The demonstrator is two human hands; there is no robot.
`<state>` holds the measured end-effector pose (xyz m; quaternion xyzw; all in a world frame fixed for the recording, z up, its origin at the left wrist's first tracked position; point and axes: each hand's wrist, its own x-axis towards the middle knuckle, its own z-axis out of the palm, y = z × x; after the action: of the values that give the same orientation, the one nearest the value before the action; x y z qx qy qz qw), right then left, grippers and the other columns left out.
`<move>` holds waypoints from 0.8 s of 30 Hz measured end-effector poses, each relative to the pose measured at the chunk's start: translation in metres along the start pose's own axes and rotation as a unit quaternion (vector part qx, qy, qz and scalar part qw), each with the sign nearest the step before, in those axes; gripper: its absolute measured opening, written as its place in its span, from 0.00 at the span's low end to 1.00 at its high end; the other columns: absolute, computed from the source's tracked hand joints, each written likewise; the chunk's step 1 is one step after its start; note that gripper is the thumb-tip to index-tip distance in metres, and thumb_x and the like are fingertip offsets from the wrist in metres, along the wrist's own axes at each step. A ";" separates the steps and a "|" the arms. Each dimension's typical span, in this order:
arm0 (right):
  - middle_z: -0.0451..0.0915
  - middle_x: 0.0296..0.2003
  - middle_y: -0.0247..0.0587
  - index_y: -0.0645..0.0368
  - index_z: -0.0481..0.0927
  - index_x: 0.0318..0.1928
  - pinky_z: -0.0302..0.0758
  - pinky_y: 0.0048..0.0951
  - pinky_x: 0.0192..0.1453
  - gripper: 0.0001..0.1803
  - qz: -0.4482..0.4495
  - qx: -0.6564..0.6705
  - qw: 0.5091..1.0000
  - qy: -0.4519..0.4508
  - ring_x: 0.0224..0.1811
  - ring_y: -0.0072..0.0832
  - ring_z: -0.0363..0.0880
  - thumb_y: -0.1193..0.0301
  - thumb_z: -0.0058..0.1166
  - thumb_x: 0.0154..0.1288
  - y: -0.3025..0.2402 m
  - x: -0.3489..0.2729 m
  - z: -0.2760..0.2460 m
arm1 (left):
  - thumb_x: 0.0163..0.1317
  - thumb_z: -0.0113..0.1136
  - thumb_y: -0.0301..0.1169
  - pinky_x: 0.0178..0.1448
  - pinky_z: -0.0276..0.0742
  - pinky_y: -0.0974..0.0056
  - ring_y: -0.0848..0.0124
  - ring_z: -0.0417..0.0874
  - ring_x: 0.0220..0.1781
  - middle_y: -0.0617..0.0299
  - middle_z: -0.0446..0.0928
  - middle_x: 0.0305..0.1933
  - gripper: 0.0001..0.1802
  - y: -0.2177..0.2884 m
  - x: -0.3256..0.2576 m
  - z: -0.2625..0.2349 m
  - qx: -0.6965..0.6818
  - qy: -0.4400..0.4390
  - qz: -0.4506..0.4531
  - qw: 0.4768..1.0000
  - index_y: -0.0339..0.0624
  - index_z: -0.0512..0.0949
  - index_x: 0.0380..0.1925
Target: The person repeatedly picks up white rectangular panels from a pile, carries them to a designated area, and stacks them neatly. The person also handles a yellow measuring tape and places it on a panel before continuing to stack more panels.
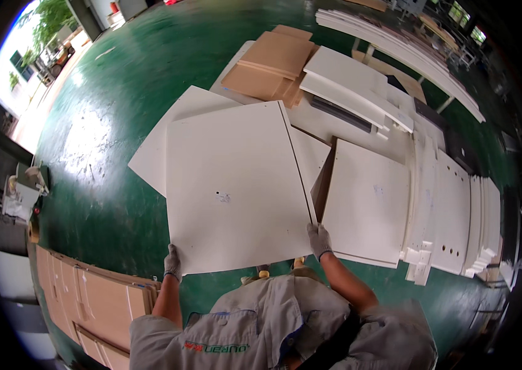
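Note:
A large white panel [236, 166] is held in front of me, with a dark groove along its right edge and a small mark near its middle. At its lower left corner my left hand [173, 264], in a grey glove, is closed on the edge. My right hand [319, 239], gloved too, grips the lower right edge. Behind and partly under this panel lies another white panel [156, 145], turned at an angle. To the right of my right hand lies a stack of white panels [369, 203] with a dark gap along its left side.
Brown boards [273, 58] and more white panels [347, 77] lie beyond. Stacked white parts [452, 209] stand at the right. Flat brown cartons [94, 296] lean at the lower left. Long white strips [396, 55] rest on a rack. The floor [119, 203] is green and glossy.

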<state>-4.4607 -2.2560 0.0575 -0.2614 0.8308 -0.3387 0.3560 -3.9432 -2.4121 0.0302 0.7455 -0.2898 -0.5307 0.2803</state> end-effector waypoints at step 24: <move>0.86 0.42 0.42 0.60 0.82 0.49 0.81 0.42 0.53 0.22 -0.097 -0.330 0.925 0.159 0.49 0.41 0.85 0.56 0.64 0.63 0.332 -0.161 -0.278 | 0.70 0.65 0.45 0.63 0.79 0.54 0.50 0.82 0.57 0.47 0.79 0.57 0.26 -0.020 -0.176 0.326 0.325 0.074 0.583 0.741 0.36 0.76 0.58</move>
<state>-4.6398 -1.8318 0.0193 -0.3861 0.9119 -0.1151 0.0779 -4.2986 -2.3067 0.0355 0.5140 -0.8008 -0.0810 0.2966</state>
